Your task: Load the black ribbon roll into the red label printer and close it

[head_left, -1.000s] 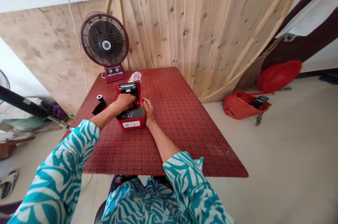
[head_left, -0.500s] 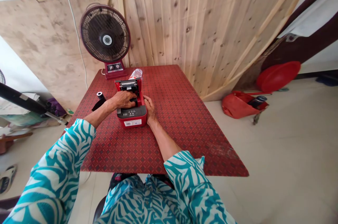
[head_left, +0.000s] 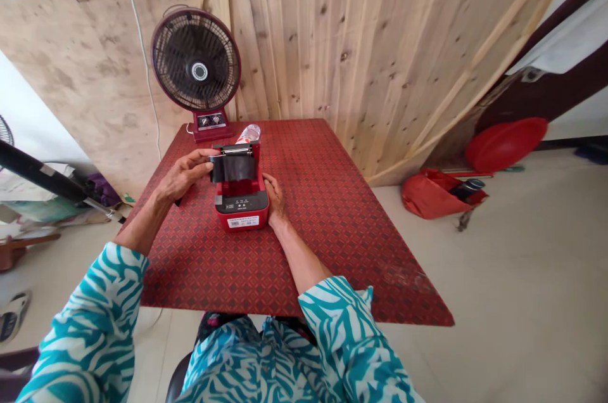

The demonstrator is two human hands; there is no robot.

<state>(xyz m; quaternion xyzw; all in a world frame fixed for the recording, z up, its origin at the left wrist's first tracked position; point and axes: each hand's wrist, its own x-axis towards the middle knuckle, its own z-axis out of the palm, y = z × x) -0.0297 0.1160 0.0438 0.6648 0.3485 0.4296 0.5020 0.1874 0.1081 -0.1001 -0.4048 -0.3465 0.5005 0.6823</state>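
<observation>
A red and black label printer (head_left: 242, 203) sits on the table with its lid raised. Across the upper opening, under the lid, lies a sheet of black ribbon (head_left: 236, 168). My left hand (head_left: 184, 172) pinches the left end of this ribbon, thumb and fingers together at the printer's upper left. My right hand (head_left: 275, 199) is wrapped along the printer's right side and grips it. Beneath my left wrist only a small dark piece shows on the table; my hand hides the rest of it.
A maroon fan (head_left: 197, 67) stands at the back left of the red patterned table (head_left: 332, 232). Behind the printer lies a clear plastic bottle (head_left: 249, 134). Wooden boards (head_left: 351, 42) lean behind the table. An orange bag (head_left: 427, 194) rests on the floor to the right.
My left hand has come up and left out of the printer's open compartment, with black ribbon now at its fingertips. My right hand stays on the printer's side.
</observation>
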